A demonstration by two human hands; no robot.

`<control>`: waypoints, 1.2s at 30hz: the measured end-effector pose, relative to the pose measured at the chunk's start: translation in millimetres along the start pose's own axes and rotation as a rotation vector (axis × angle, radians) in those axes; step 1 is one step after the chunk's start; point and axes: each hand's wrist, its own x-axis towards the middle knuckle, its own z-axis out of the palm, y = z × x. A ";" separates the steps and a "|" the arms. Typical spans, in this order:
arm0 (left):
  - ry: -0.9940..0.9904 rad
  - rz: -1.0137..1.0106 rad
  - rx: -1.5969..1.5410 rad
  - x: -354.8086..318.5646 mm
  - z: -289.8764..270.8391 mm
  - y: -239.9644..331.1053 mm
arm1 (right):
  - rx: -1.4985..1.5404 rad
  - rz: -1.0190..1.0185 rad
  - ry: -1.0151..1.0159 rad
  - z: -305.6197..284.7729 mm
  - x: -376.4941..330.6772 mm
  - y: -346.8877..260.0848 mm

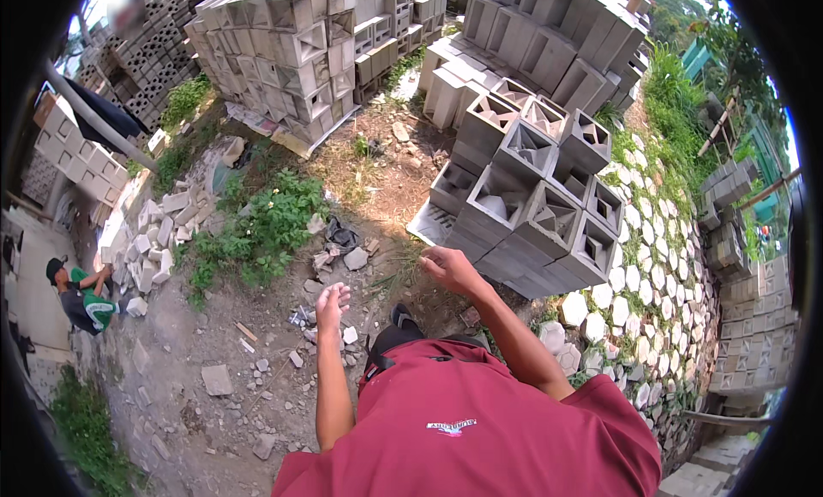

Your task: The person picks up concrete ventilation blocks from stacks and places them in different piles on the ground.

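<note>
My left hand hangs in the air over rubble-strewn ground, palm partly turned up, its fingers loosely bent and apart with nothing in them. My right hand hovers near the front of a stack of grey hollow concrete blocks, without visibly touching it. Its fingers curve downward, loosely bent; no held thing shows, though the palm side is hidden. Several blocks in that stack have crossed or slanted inner walls. Beneath and between my hands are a patch of grass and broken stones.
Tall block stacks rise at the back left, more behind the near stack. Leafy weeds and a rubble heap lie left, where a person sits low. Pale hexagonal pavers spread over grass at right.
</note>
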 end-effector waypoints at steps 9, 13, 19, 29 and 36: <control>-0.563 0.225 0.305 150.8 161.1 147.3 | 0.137 0.393 0.473 -78.7 17.0 68.6; -0.600 0.157 0.333 180.5 202.2 142.4 | 0.193 0.463 0.574 -95.8 21.0 112.4; -0.489 -0.032 0.233 217.6 218.5 135.9 | 0.189 0.511 0.582 -127.8 79.3 157.5; -0.363 -0.030 0.227 250.7 263.5 225.1 | 0.010 0.294 0.307 -193.4 232.9 119.7; -0.411 -0.066 0.268 286.2 308.8 229.1 | 0.093 0.253 0.208 -200.8 286.1 110.4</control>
